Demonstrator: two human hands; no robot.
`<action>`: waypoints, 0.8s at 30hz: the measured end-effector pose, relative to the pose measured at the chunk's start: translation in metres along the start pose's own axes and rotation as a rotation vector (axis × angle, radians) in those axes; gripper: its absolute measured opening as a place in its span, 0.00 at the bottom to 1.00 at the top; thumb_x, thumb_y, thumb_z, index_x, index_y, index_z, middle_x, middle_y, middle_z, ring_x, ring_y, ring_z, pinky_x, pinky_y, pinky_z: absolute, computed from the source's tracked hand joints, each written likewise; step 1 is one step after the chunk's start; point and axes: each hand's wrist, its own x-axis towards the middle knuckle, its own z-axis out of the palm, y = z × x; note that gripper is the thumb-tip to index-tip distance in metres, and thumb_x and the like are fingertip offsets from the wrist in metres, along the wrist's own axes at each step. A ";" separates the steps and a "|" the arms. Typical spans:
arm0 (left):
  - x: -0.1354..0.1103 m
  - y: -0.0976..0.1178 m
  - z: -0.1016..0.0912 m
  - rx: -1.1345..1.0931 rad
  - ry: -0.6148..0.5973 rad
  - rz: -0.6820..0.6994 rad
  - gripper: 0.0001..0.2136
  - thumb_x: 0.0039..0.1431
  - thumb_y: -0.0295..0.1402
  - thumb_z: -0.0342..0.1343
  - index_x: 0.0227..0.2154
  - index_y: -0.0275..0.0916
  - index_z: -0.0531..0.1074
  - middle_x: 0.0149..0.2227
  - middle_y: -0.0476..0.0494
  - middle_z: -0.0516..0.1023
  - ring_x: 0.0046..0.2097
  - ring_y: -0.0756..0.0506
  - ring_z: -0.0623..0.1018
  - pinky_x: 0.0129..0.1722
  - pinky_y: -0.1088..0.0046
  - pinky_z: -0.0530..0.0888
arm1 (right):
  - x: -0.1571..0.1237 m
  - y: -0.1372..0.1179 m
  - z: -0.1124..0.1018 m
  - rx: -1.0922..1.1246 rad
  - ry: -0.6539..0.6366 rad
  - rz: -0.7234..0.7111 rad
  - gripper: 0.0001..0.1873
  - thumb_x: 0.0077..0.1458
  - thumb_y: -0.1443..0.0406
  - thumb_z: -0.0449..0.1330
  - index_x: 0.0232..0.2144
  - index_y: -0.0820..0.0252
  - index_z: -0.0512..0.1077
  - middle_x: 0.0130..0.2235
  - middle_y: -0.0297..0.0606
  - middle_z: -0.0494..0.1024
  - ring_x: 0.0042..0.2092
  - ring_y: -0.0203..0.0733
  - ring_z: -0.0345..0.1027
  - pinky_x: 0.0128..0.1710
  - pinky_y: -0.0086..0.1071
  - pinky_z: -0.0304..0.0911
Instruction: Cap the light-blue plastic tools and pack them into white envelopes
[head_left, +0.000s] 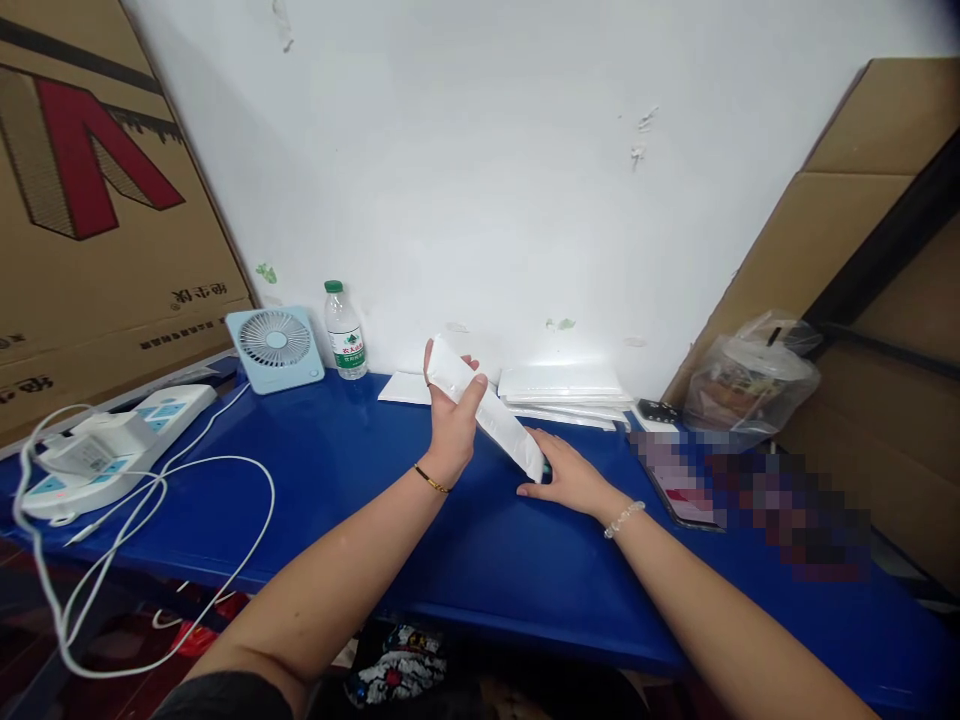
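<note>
My left hand (454, 415) is closed around the upper part of a long, flat white sleeve (491, 412), its thumb across the front. The sleeve slants down to the right above the blue table. At its lower end is my right hand (566, 475), fingers curled and thumb low near the tabletop. A small dark and teal thing (547, 470) shows between that end and the right palm; most of it is hidden, so its kind cannot be told. Behind the hands, a stack of flat white sleeves (562, 383) lies against the wall, with another flat white piece (403, 387) to its left.
On the blue table (337, 500) stand a light blue fan (275, 348) and a water bottle (347, 335). A power strip (112, 455) with looping white cable is at left. A phone (686, 485) and a bagged cup (754, 380) are at right. Cardboard (97, 280) flanks the table.
</note>
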 end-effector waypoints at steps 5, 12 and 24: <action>0.006 0.014 0.002 0.003 -0.032 0.027 0.40 0.51 0.34 0.62 0.62 0.56 0.45 0.50 0.45 0.69 0.54 0.45 0.70 0.53 0.64 0.67 | 0.000 0.000 0.000 0.000 0.008 -0.003 0.47 0.47 0.44 0.60 0.63 0.52 0.50 0.62 0.44 0.60 0.63 0.57 0.50 0.60 0.53 0.47; 0.023 0.038 0.002 0.065 -0.032 0.080 0.38 0.52 0.35 0.61 0.62 0.51 0.46 0.48 0.44 0.71 0.52 0.44 0.72 0.54 0.62 0.66 | 0.003 -0.001 0.004 -0.028 0.009 0.012 0.44 0.48 0.43 0.58 0.63 0.51 0.52 0.62 0.42 0.59 0.64 0.56 0.47 0.60 0.51 0.49; 0.037 0.075 0.006 0.270 -0.156 0.107 0.32 0.52 0.38 0.60 0.58 0.47 0.53 0.49 0.42 0.69 0.52 0.41 0.72 0.51 0.60 0.68 | 0.005 -0.009 0.006 -0.174 -0.042 0.008 0.38 0.55 0.41 0.47 0.62 0.50 0.54 0.63 0.39 0.59 0.64 0.53 0.48 0.61 0.49 0.47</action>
